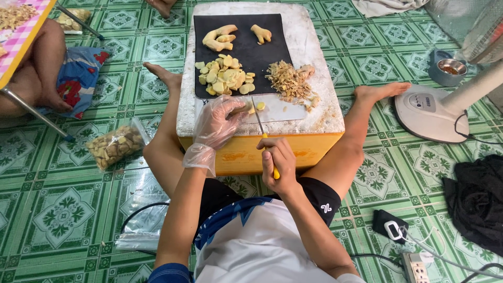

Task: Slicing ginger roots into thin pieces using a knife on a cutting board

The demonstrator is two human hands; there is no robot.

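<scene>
My left hand [220, 123], in a clear plastic glove, presses a small piece of peeled ginger [250, 107] onto the near edge of a block. My right hand [277, 160] grips a yellow-handled knife [260, 120] whose blade lies edge-down beside the ginger, with one cut slice [260, 106] just right of it. A black cutting mat [241, 52] on the white-topped block [314, 63] carries a pile of ginger slices [225, 76], two whole peeled ginger roots [220, 36] and a heap of peelings [288, 81].
The block sits between my legs on a green tiled floor. A bag of ginger [112, 145] lies left, a fan base [427, 112] and metal bowl [450, 68] right. Another person's leg [39, 68] is far left. A power strip [416, 267] and cables are near right.
</scene>
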